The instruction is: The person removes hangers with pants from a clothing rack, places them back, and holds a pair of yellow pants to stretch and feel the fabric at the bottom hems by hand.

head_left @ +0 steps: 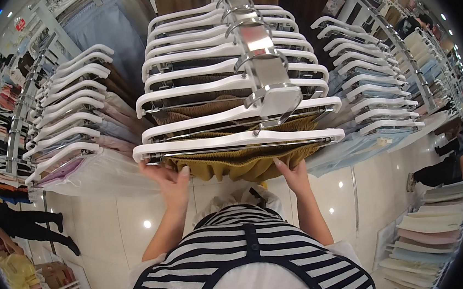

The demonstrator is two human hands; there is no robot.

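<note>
A mustard garment with a gathered elastic waist (228, 164) hangs by clips from the front white hanger (242, 140). Its left side, close to the hanger's clip, is gripped by my left hand (170, 182), the thumb in front and some fingers hidden behind. My right hand (293, 174) pinches the garment's right side, its thumb on the near face and the other fingers mostly out of sight. Just behind is a second white hanger (196, 124) with a similar mustard garment. The front hanger sits below the end of a chrome rail (269, 69).
Brown and dark garments on white hangers (193, 90) line the rail further back. Side racks hold pale garments (112, 166) left and light blue ones (347, 148) right. A person in black (23, 220) is at left, another (443, 167) at right. Folded clothes (431, 220) lie lower right.
</note>
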